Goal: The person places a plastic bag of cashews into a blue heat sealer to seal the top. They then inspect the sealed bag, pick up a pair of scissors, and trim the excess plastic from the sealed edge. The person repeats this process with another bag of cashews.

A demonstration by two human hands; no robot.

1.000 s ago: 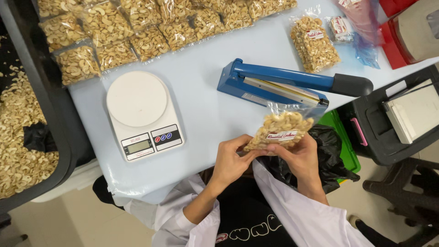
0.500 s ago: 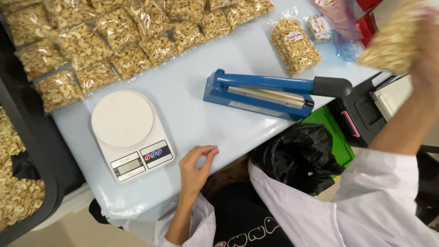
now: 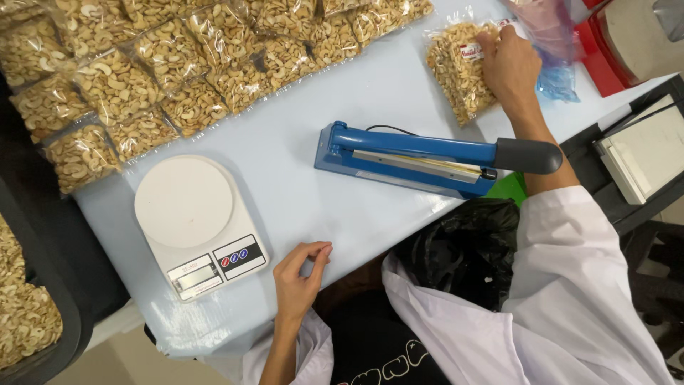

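My right hand reaches across the table and rests on a clear bag of cashews lying at the far right, fingers curled over its labelled top. My left hand lies near the table's front edge with fingers loosely curled and nothing in it, just right of a white kitchen scale. A blue heat sealer with a dark grey handle lies shut between the two hands.
Several sealed bags of cashews lie in rows along the table's far left. A dark bin of loose cashews stands at the left. A black plastic bag sits in my lap. Red items and a grey tray are at right.
My right hand carried the filled bag of cashews from my lap up and across, and set it down at the far right. My left hand let go and rests by the scale.
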